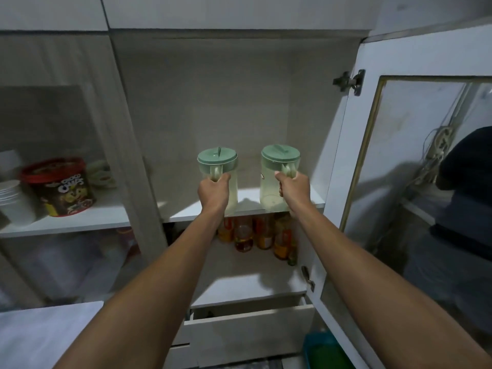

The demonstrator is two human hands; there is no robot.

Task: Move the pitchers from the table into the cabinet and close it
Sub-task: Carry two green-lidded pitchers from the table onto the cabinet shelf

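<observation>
Two clear pitchers with pale green lids stand side by side at the front of the open cabinet's upper shelf [247, 201]. My left hand [214, 189] is closed around the handle of the left pitcher [217, 166]. My right hand [291, 187] is closed around the handle of the right pitcher [275, 177]. Both pitchers are upright; whether their bases rest on the shelf or hover just above it I cannot tell. The cabinet door [399, 161], with a glass pane, is swung open to the right.
Several bottles [262, 235] stand on the shelf below. A drawer [247, 331] beneath is pulled partly out. Behind the closed left glass door sit a red-lidded cereal tub [62, 186] and stacked white cups [13, 201]. A green bin [327, 350] lies low right.
</observation>
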